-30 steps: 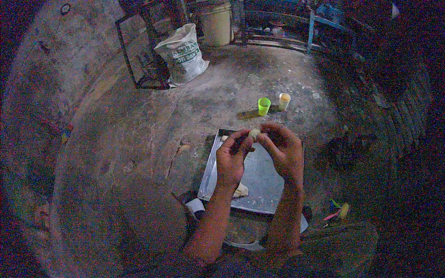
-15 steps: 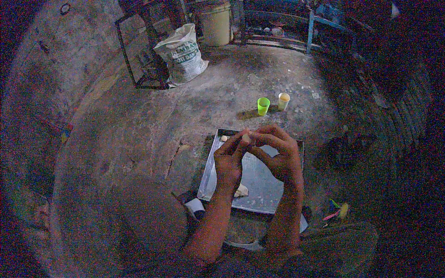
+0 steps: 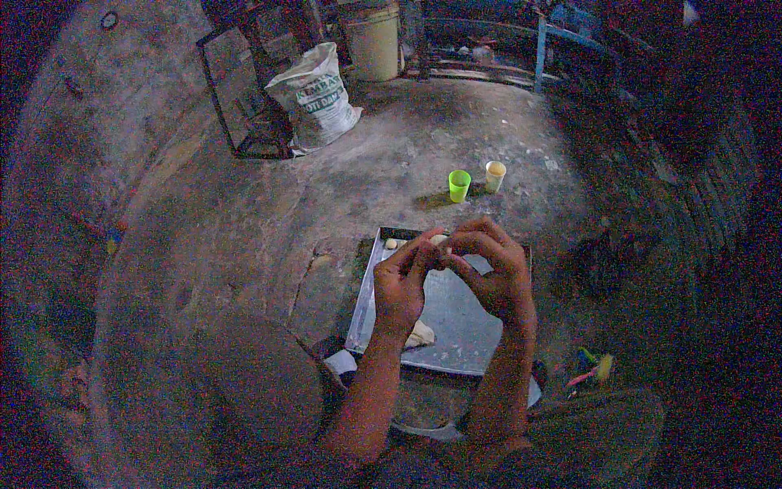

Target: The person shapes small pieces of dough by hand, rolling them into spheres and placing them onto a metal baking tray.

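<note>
Above a shallow metal tray [image 3: 460,318], my left hand [image 3: 397,289] and my right hand [image 3: 498,273] meet fingertip to fingertip, both closed in a pinch on a small pale dough piece [image 3: 439,240], mostly hidden by the fingers. A small dough ball [image 3: 391,244] lies in the tray's back left corner. A larger, flattish pale dough lump [image 3: 421,334] lies near the front of the tray, partly behind my left forearm.
Behind the tray, a green cup [image 3: 459,185] and a pale cup [image 3: 494,177] stand on the concrete floor. Farther back are a white sack [image 3: 314,122], a dark frame [image 3: 213,77], a cream bucket [image 3: 372,45] and blue metalwork [image 3: 540,57]. Small colourful items [image 3: 604,367] lie at right.
Both hands have moved slightly left. The dough piece between the fingertips shows less than a second ago, more covered by the fingers. The small ball in the tray's corner is less covered.
</note>
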Motion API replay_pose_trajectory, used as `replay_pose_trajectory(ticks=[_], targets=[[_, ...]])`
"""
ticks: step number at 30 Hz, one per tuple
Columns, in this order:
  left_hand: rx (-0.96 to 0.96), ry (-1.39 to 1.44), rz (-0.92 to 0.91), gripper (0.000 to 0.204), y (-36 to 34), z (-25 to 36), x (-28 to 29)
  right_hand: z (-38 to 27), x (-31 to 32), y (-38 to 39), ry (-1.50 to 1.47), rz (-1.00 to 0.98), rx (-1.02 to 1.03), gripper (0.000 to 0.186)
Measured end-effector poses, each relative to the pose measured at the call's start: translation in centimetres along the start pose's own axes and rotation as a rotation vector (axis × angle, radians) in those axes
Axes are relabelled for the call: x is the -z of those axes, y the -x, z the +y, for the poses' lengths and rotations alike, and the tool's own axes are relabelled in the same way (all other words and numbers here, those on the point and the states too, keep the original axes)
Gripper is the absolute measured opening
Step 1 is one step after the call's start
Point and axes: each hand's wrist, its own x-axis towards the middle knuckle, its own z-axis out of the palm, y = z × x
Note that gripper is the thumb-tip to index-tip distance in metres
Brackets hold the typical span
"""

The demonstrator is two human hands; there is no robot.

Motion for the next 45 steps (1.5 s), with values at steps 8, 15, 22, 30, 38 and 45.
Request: replay_pose_trajectory(ticks=[8,15,22,30,38,45], targets=[[0.035,0.007,0.014,0.032,0.2,0.6,-0.2,0.7,0.0,0.2,-0.041,-0.084,0.034,0.025],[-0.109,0.038,-0.109,0.028,-0.3,-0.6,0.1,0.6,-0.1,0.2,-0.258,-0.090,-0.125,0.019],[0.054,0.075,0.004,0.028,0.3,1.1,-1.1,0.1,-0.1,-0.1,-0.442,0.004,-0.305,0.014],[0.068,0.090,0.039,0.029,0.3,-0.8,-0.9,0.3,-0.8,0.0,-0.247,0.076,-0.415,0.022],[-0.075,0.009,0.086,0.023,0.2,-1.4,-0.8,0.0,-1.6,-0.1,-0.421,0.036,-0.558,0.020],[0.132,-0.035,0.078,0.026,-0.3,0.1,0.0,0.0,-0.7,-0.3,-0.079,-0.064,-0.303,0.022]])
